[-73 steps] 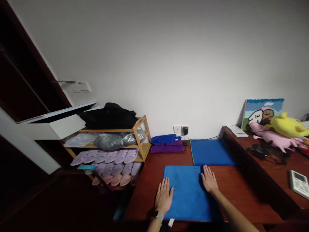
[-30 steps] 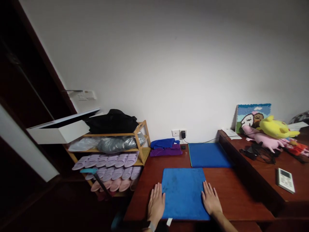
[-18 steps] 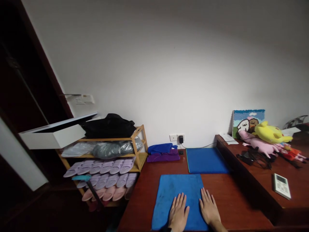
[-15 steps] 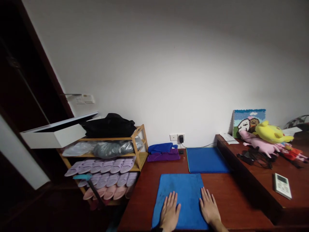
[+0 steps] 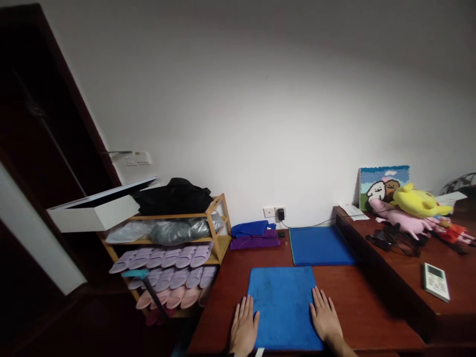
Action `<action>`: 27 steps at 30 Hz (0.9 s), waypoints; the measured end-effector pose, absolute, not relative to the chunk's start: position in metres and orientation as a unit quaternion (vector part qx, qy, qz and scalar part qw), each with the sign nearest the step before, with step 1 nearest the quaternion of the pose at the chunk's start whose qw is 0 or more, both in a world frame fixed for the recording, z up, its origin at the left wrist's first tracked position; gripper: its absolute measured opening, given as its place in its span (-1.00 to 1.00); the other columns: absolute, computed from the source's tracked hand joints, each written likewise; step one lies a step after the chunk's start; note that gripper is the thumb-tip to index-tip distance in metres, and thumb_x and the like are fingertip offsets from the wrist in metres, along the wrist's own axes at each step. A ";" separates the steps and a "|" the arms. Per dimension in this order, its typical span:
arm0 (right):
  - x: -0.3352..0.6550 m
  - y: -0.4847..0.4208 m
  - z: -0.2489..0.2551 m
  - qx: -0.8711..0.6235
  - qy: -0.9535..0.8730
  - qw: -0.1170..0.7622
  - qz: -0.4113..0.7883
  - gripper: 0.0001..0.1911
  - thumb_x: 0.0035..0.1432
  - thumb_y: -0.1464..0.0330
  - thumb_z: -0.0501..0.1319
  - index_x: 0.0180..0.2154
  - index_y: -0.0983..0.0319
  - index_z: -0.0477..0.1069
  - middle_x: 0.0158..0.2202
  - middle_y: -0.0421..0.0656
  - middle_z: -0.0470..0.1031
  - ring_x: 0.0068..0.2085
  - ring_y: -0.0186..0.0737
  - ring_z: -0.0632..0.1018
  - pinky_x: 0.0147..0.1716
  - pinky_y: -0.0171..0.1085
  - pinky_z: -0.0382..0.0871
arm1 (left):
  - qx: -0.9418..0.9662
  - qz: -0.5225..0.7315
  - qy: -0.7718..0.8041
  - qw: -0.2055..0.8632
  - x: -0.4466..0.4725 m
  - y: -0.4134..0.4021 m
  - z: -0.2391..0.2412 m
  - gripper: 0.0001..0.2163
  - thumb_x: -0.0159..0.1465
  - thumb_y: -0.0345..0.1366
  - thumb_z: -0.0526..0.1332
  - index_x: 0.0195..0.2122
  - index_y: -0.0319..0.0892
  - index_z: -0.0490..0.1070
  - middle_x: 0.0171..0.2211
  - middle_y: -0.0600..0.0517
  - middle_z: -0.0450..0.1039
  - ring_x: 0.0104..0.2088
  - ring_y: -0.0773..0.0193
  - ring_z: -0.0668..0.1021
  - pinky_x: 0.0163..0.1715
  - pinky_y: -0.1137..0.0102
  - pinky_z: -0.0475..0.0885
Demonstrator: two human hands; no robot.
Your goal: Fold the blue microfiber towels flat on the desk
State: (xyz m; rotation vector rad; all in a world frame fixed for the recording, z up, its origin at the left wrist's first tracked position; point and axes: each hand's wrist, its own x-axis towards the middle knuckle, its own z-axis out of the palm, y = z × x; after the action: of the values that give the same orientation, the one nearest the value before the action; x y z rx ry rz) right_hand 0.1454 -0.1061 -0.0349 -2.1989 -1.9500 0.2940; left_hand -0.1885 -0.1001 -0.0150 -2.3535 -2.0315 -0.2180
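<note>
While resting left hand (image 5: 243, 325) at left edge, just shifted off the middle, grip released | baring blue cloth (image 5: 284, 307), spread flat on surface (image 5: 360, 297), seemingly smoother-going now | keeping right hand (image 5: 326, 317) at right edge, likewise released

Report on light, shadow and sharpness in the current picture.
Head view: the wall is brightest mid-frame, dimming toward the upper corners; head view: the doorway at left is nearly black; head view: the side of the raised desk is deeply shadowed; head view: the blue cloth, left hand and right hand look reasonably sharp.
</note>
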 end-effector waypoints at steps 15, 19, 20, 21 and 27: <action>0.145 -0.106 -0.033 -0.733 -0.666 0.100 0.095 -0.26 0.36 0.05 -0.30 0.44 0.25 -0.09 0.47 -0.22 -0.08 0.47 -0.10 -0.05 0.44 0.02 -0.20 | -0.840 -0.087 -0.531 -0.070 -0.093 -0.088 -0.022 -0.43 0.48 0.03 -0.23 0.47 0.00 -0.18 0.48 0.10 -0.13 0.46 0.11 0.02 0.44 0.05 0.03; 0.145 -0.105 -0.035 -0.737 -0.661 0.101 0.097 -0.26 0.36 0.05 -0.30 0.44 0.24 -0.10 0.48 -0.22 -0.10 0.47 -0.11 -0.06 0.44 0.00 -0.22 | -0.805 -0.060 -0.588 -0.050 -0.153 -0.089 -0.018 -0.36 0.46 0.12 -0.24 0.46 -0.08 -0.13 0.48 0.08 -0.14 0.46 0.14 0.00 0.44 0.09 0.00; 0.145 -0.105 -0.035 -0.738 -0.660 0.101 0.098 -0.26 0.36 0.05 -0.29 0.44 0.24 -0.10 0.48 -0.21 -0.10 0.47 -0.12 -0.06 0.44 0.00 -0.22 | -0.800 -0.055 -0.595 -0.046 -0.166 -0.090 -0.017 -0.36 0.46 0.13 -0.25 0.46 -0.09 -0.13 0.48 0.07 -0.14 0.46 0.15 0.01 0.44 0.10 0.01; 0.145 -0.105 -0.035 -0.740 -0.658 0.100 0.098 -0.26 0.36 0.06 -0.29 0.44 0.24 -0.10 0.48 -0.21 -0.10 0.47 -0.12 -0.07 0.44 0.00 -0.23 | -0.796 -0.053 -0.601 -0.042 -0.178 -0.091 -0.016 -0.35 0.45 0.13 -0.25 0.46 -0.09 -0.13 0.48 0.07 -0.15 0.46 0.16 0.01 0.44 0.11 0.02; 0.144 -0.106 -0.025 -0.744 -0.654 0.081 0.115 -0.27 0.36 0.08 -0.28 0.44 0.24 -0.11 0.49 -0.20 -0.12 0.48 -0.12 -0.08 0.44 -0.01 -0.24 | -0.788 -0.054 -0.613 -0.020 -0.198 -0.098 -0.018 -0.37 0.46 0.10 -0.27 0.46 -0.10 -0.11 0.47 0.05 -0.14 0.46 0.17 0.01 0.43 0.09 0.02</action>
State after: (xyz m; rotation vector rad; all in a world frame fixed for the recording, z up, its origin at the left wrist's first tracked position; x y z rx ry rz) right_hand 0.1444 -0.1064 -0.0249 -2.2225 -1.9539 0.3448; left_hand -0.1979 -0.0984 -0.0184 -2.5059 -1.9514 -0.1733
